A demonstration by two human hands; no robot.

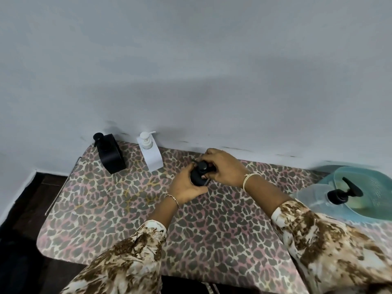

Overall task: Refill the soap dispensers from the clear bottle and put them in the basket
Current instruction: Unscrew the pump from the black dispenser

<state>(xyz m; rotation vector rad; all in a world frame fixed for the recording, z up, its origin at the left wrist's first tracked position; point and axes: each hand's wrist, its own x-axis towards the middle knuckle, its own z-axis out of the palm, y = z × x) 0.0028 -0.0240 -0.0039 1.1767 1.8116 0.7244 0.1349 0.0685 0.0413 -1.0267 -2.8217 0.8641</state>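
Near the middle of the table (pixel 118 209), just toward 12 o'clock, a small round black dispenser (pixel 198 179) stands between both hands. The left hand (pixel 185 186) wraps around its body from 8 o'clock, while the right hand (pixel 224 166) curls its fingers around the pump head (pixel 202 166) from 2 o'clock, a grip that suits unscrewing the top. The dispenser looks like smooth, hard plastic: stiff and light if low on soap, and slippery if any soap has run down it. The body is best held firmly low down while the collar, not the thin spout, takes the twist. At 10 o'clock, against the wall, stand 2 more dispensers close together: a square black dispenser (pixel 112 158), matte and boxy, and a white dispenser (pixel 151 155) with a slim curved body. At 3 o'clock sits a teal plastic basket (pixel 373 177) with a finely perforated wall. The clear bottle (pixel 311 196) overlaps its near rim; it is translucent and soft-sided, with a black pump on top, but I cannot tell whether it is inside the basket or just beside it. It would probably be heavy and sloshy when full, so both its neck and base need support. A soft, matte leopard-print cloth covers the table.
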